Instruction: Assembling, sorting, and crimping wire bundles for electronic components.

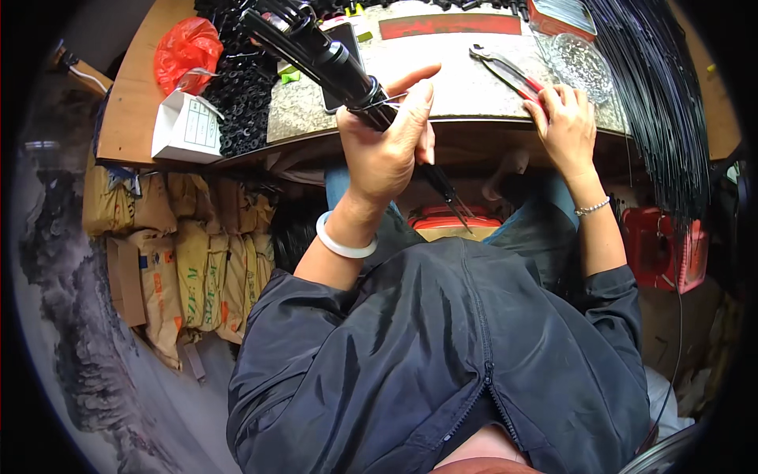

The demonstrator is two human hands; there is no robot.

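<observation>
My left hand is closed round a black umbrella frame, a folded bundle of dark tubes and ribs. It slants from the upper left, above the table, down through my fist. Its thin tips stick out below the table edge, over my lap. Near my fingers a fine pale wire or thread crosses the frame. At the table's front edge my right hand has its fingers curled over the red handles of the pliers. Their metal jaws point to the far left on the pale board.
Small black parts pile up beside a white box and a red plastic bag. A round clear dish holds shiny bits. Long black rods hang over the right edge. Sacks stand at lower left, a red basket at right.
</observation>
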